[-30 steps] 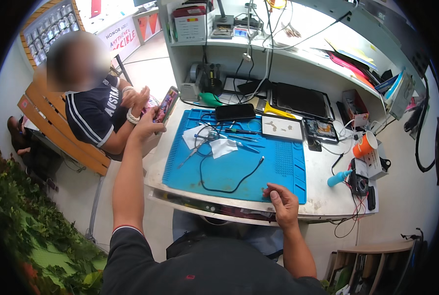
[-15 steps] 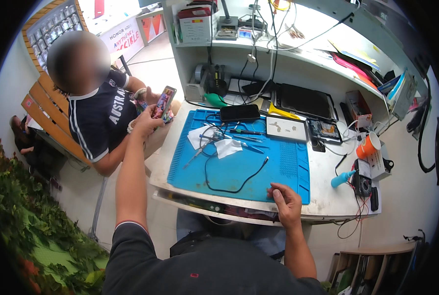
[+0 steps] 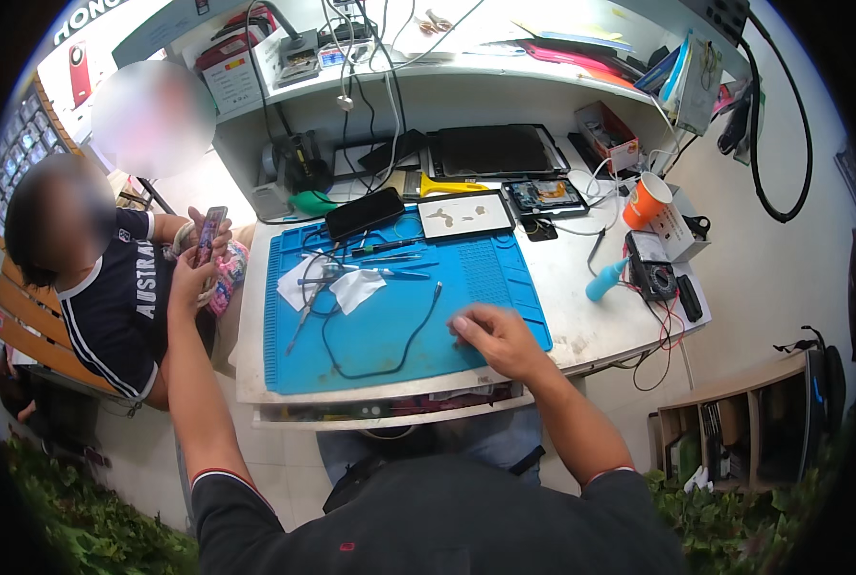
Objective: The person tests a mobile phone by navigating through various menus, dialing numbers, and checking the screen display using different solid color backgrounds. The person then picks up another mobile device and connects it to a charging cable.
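My left hand (image 3: 190, 280) stretches out to the left and grips the lower end of a phone (image 3: 211, 232) with a lit, colourful screen. A seated person's hand (image 3: 221, 241) is at the same phone. Over the front right of a blue work mat (image 3: 490, 264) is my right hand (image 3: 505, 343), its fingers loosely bent and apart, with nothing seen in them. A thin black cable (image 3: 404, 356) curls on the mat beside it. Farther left lie white wipes (image 3: 358, 289), tweezers (image 3: 399, 275) and a black phone (image 3: 364, 214).
Behind the mat are a white tray (image 3: 466, 217), a yellow-handled brush (image 3: 452, 187) and an opened device (image 3: 546, 197). To the right stand an orange cup (image 3: 647, 201), a blue bottle (image 3: 606, 279) and a multimeter (image 3: 652, 278). A partly open drawer (image 3: 390, 410) juts out in front.
The view has swung right, so the bench appears farther left. My right hand has moved inward over the mat from its front edge. My left hand stays at the phone.
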A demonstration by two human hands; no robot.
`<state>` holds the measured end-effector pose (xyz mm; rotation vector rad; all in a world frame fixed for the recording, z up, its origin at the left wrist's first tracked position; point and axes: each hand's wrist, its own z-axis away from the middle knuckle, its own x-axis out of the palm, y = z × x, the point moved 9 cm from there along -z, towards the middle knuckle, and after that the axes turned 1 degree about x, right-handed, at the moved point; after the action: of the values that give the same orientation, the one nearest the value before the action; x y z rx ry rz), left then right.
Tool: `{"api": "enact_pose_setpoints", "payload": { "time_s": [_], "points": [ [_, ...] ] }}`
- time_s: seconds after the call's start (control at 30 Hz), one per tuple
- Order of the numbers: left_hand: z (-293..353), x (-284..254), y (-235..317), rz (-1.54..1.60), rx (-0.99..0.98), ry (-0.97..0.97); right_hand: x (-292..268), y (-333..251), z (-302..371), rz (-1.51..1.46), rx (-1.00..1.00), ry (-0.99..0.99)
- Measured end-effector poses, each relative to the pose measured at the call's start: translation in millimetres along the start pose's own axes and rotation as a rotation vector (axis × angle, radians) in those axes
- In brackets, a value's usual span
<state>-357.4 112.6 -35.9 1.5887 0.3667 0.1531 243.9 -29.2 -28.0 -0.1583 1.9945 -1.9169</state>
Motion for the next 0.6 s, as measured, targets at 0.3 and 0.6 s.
{"api": "enact_pose_setpoints", "payload": {
  "time_s": [0.3,0.6],
  "points": [
    [54,-35,26,-0.540,0.373,0.537,-33,-47,-87,0.212,-0.193,0.135],
    [209,360,202,-0.409,0.863,-0.473,-84,-29,-151,0.137,-0.395,0.657]
  ]
}}
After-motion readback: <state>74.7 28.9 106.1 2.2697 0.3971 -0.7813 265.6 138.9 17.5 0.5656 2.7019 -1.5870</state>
